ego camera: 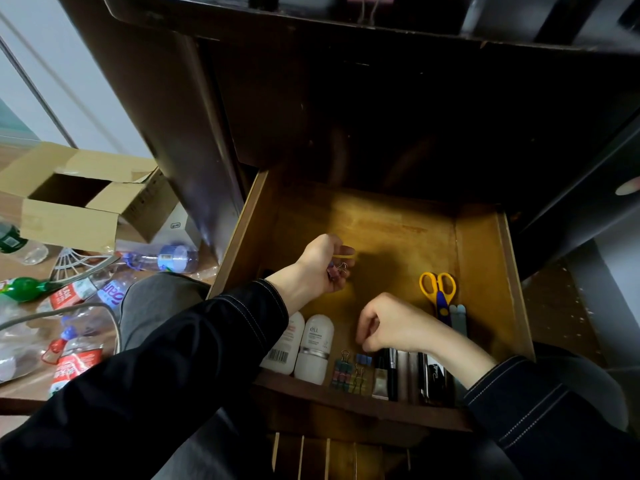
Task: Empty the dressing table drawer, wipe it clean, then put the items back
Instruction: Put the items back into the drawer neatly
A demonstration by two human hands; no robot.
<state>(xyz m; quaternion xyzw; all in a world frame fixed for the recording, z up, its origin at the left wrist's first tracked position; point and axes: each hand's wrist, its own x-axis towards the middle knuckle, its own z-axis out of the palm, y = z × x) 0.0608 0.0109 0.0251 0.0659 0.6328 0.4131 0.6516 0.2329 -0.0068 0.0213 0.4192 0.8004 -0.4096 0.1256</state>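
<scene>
The wooden drawer (pixel 485 244) stands pulled open below the dark dressing table. My left hand (pixel 320 266) hovers over its middle, fingers curled round a few binder clips (pixel 337 270). My right hand (pixel 388 323) is lower, fingers bent down and pinching a blue binder clip (pixel 363 358) at the drawer's front. Along the front lie two white bottles (pixel 313 348), coloured binder clips (pixel 348 374) and several dark cosmetic tubes (pixel 405 375). Yellow-handled scissors (pixel 438 289) and a grey nail file (pixel 459 318) lie at the right.
An open cardboard box (pixel 83 199) and several empty plastic bottles (pixel 86 296) litter the floor to the left. The dark table top (pixel 346 26) overhangs the drawer, with a pink clip on it. My knee sits beside the drawer's left wall.
</scene>
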